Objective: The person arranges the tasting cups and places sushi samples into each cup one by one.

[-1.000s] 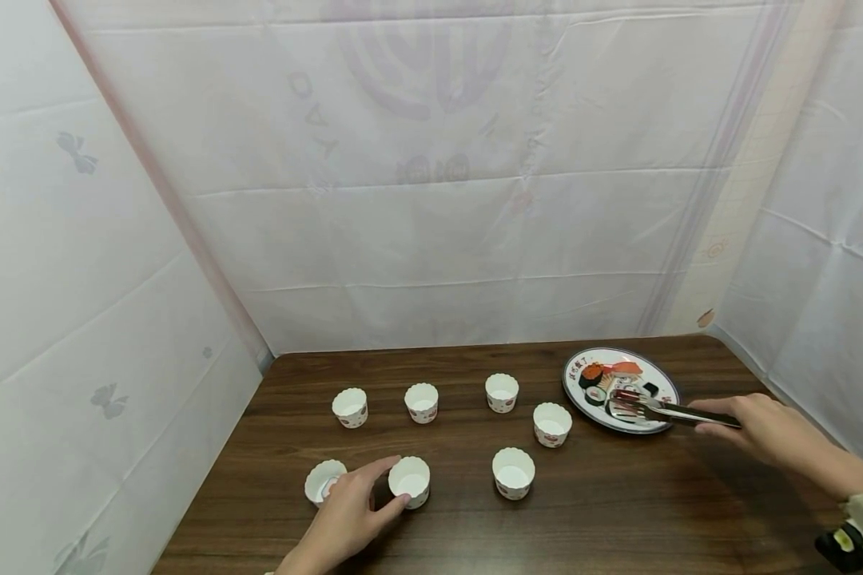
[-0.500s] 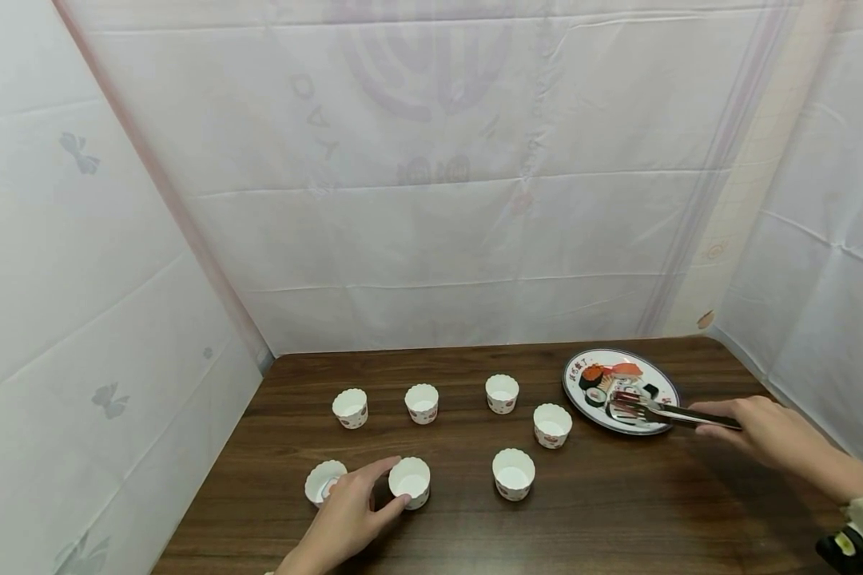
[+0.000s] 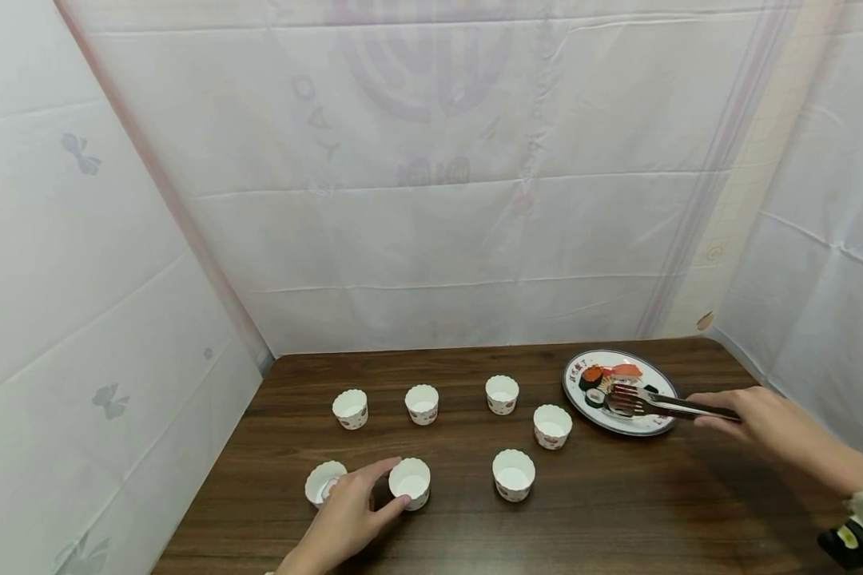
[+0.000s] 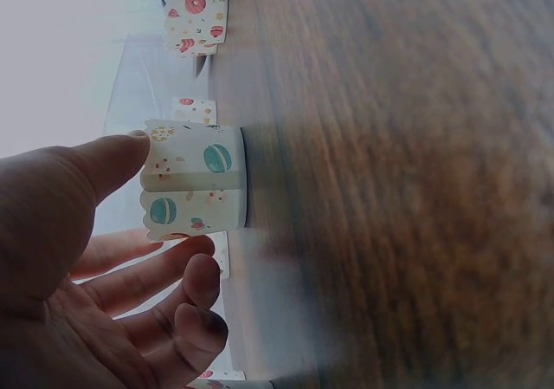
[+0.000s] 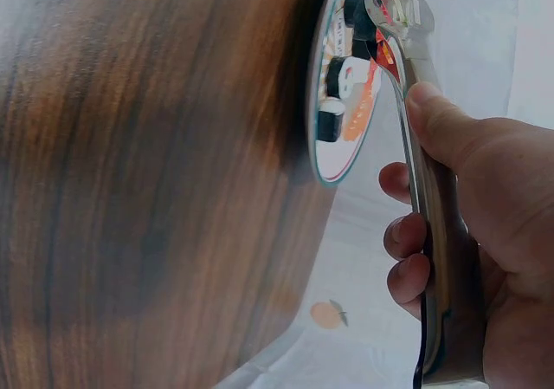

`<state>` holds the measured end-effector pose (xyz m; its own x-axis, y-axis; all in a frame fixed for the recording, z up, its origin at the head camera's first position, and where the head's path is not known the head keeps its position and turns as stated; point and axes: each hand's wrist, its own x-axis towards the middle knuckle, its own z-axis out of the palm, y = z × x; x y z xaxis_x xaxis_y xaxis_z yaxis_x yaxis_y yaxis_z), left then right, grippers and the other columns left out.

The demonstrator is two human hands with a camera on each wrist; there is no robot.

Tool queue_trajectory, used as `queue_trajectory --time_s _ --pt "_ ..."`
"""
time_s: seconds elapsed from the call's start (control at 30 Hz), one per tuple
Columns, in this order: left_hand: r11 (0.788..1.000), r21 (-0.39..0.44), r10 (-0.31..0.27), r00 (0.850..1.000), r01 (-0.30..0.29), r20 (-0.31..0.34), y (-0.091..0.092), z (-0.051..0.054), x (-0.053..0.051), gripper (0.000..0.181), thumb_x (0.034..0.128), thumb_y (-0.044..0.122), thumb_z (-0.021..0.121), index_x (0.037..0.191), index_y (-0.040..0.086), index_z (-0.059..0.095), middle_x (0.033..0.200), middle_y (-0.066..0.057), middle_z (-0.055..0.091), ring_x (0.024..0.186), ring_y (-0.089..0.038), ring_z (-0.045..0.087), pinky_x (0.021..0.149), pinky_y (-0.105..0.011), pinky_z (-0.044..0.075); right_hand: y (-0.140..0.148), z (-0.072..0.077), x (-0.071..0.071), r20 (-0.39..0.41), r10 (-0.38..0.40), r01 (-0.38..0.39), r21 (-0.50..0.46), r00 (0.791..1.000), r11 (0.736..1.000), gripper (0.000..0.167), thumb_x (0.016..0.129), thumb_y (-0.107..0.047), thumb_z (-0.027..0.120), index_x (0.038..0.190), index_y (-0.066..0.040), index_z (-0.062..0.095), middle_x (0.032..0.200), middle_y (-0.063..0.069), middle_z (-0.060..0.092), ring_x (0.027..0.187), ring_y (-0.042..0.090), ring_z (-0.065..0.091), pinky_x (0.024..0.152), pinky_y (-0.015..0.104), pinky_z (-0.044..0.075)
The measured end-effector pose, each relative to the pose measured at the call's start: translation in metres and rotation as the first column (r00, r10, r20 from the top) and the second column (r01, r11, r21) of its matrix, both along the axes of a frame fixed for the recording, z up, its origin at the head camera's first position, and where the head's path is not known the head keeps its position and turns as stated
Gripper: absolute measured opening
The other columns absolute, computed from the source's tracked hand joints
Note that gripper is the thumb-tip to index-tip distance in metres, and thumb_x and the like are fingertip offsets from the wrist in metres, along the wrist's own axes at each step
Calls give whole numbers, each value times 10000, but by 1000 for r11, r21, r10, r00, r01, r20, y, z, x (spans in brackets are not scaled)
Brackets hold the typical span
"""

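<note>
My left hand [image 3: 348, 515] holds a white paper cup [image 3: 410, 482] between thumb and fingers; in the left wrist view the cup [image 4: 196, 181] stands on its side-printed wall, thumb at its rim. With my right hand [image 3: 773, 423] I grip metal tongs [image 3: 679, 406], their heads over the round plate [image 3: 672, 427]. Sushi pieces, among them a roll [image 3: 594, 396] and an orange-topped one [image 3: 591, 375], lie on the plate. The right wrist view shows fingers curled round the tongs [image 5: 450, 268]; whether the tongs hold a piece I cannot tell.
Several more paper cups stand on the brown table [image 3: 604, 511]: one [image 3: 324, 481] partly behind my left hand, others at the back [image 3: 350, 407] and right of centre [image 3: 514, 473]. White printed cloth [image 3: 417, 224] hangs behind the table and at both sides.
The tongs and my right hand have shifted slightly, with the tong heads a little higher over the plate. My left hand and the cups have stayed put.
</note>
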<state>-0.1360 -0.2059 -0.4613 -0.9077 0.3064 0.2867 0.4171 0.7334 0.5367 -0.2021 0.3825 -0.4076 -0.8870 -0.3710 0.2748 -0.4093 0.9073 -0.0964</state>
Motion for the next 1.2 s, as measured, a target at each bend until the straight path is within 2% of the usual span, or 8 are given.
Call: queue_trajectory --time_s 0.13,0.37,0.53,0.73,0.87,1.2 --pt "1000 -3 1 1000 -1 -5 0 1 0 506 900 321 811 1297 38 675 754 94 546 511 40 403 535 -196 403 -3 8 -2 -25 25 -26 -3 999 1000 391 901 -327 801 1199 -76 765 1030 123 772 846 296 737 659 522 563" --pt "1000 -2 3 1000 -3 -1 0 0 1 509 899 324 811 1297 36 675 731 95 531 502 40 400 530 -195 399 -12 22 -5 -60 56 -55 19 997 998 365 901 -329 801 1199 -118 776 1030 57 778 857 257 740 653 494 566" --pt "1000 3 -3 1000 3 15 0 0 1 520 911 339 798 1307 29 667 737 80 537 496 36 401 523 -196 405 -19 28 -5 -51 68 -67 18 996 998 377 910 -352 792 1219 -136 769 1044 36 776 881 233 737 662 482 569" --pt "1000 10 -10 1000 10 14 0 0 1 519 913 335 797 1308 26 665 742 76 540 495 37 401 521 -196 410 -29 34 -5 -68 72 -72 15 995 997 379 906 -378 791 1206 -146 777 1040 38 777 889 235 734 657 488 565" --pt "1000 16 -13 1000 13 14 0 0 1 515 914 327 797 1308 23 664 747 78 542 496 39 403 521 -195 413 -38 37 -7 -93 95 -93 25 991 995 358 902 -370 796 1190 -158 787 1019 13 779 845 174 727 644 437 560" --pt "1000 20 -12 1000 12 7 0 -1 1 516 913 338 797 1304 27 668 739 77 543 501 40 400 521 -194 409 -59 40 -11 -106 150 -150 9 983 989 360 900 -358 795 1219 -192 778 1053 -4 777 829 155 723 588 379 524"
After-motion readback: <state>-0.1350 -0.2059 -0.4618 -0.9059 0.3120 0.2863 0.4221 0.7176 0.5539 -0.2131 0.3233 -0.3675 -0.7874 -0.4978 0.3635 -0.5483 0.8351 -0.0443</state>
